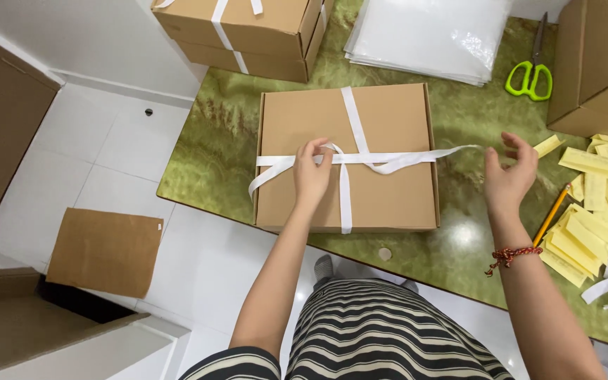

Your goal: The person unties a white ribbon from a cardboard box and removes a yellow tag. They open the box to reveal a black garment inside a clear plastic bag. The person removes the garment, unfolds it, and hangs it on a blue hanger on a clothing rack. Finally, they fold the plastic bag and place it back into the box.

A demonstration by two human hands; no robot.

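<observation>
A flat brown cardboard box [388, 119] lies on the green marble-patterned table [212, 155], crossed by a white ribbon [352, 112]. My left hand [311, 172] rests on the lid at the ribbon's crossing and pinches a loop of it. My right hand [508, 176] hovers to the right of the box and pinches the ribbon's free end, drawn out taut across the lid. Another loose ribbon end hangs over the box's left edge.
Two ribbon-tied boxes [248, 32] stand stacked at the back left. Clear plastic sheets [431, 32] and green-handled scissors [530, 74] lie behind. Yellow paper slips [592, 204] and a pencil [552, 214] sit at the right, beside another carton [599, 63]. Cardboard pieces lie on the white floor.
</observation>
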